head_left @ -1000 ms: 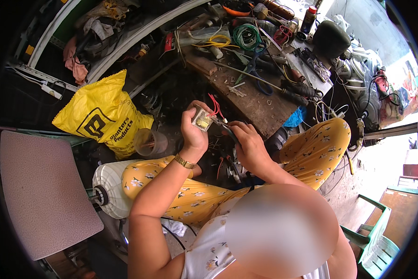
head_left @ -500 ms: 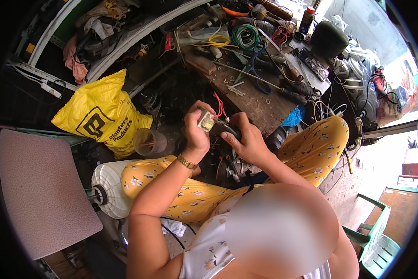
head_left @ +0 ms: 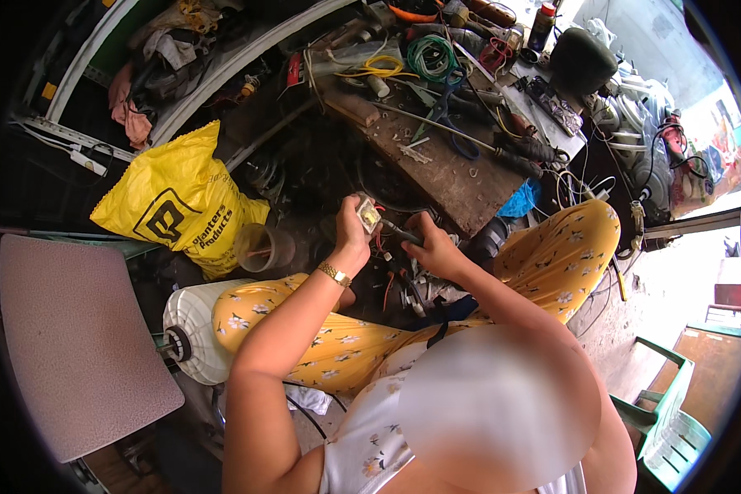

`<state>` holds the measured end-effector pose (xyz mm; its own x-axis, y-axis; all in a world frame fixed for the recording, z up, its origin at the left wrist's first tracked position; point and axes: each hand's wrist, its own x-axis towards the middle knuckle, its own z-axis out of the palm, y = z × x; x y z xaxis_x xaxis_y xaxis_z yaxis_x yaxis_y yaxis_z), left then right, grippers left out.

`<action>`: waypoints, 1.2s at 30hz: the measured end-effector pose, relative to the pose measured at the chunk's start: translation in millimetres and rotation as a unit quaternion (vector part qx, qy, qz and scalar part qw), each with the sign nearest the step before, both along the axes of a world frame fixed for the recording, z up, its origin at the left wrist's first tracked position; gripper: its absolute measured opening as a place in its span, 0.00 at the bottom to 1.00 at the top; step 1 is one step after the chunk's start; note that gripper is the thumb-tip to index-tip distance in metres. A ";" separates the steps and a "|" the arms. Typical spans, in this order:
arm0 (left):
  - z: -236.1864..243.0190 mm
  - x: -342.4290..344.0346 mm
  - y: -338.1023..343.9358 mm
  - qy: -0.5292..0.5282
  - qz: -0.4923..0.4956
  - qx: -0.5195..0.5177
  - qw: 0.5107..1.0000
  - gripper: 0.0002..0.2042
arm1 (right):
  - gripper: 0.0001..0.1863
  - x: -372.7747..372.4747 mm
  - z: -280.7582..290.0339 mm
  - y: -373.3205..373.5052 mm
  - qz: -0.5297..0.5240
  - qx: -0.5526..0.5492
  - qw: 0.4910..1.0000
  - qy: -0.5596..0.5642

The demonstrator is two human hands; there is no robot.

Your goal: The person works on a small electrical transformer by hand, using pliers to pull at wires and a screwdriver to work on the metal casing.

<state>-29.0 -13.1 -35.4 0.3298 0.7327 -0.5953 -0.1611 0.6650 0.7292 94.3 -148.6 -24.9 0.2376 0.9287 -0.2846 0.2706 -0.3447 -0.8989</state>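
My left hand (head_left: 350, 233) is closed around a small pale block (head_left: 369, 216) with a yellow middle, which looks like a small transformer. Red wires (head_left: 378, 242) hang beneath it, partly hidden. In my right hand (head_left: 434, 247) is a slim dark-handled tool (head_left: 402, 233); its exact kind is hard to make out. The tool's tip points at the block's right side, and I cannot tell whether they touch. Both hands are above my lap, off the near corner of a wooden work board.
The wooden board (head_left: 453, 188) carries blue-handled scissors (head_left: 464, 146), a long metal rod and coiled green wire (head_left: 433, 59). At left are a yellow sack (head_left: 181, 202), a clear plastic cup (head_left: 265, 249) and a padded seat (head_left: 86, 346). A green plastic chair (head_left: 671, 420) stands lower right.
The block has turned in my left hand, and its red wires now hang below rather than standing up. My right hand has shifted slightly down, with the tool still in it.
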 end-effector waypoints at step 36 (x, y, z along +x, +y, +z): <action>-6.4 2.5 25.4 -0.070 -0.213 0.050 0.973 0.20 | 0.17 5.9 7.4 16.2 0.022 0.157 0.943 -0.293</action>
<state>-26.5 12.3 -41.8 0.6893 0.5641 -0.4546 0.0108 0.6194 0.7850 100.3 -132.5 -17.5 0.2282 0.9580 0.1739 0.7600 -0.0637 -0.6468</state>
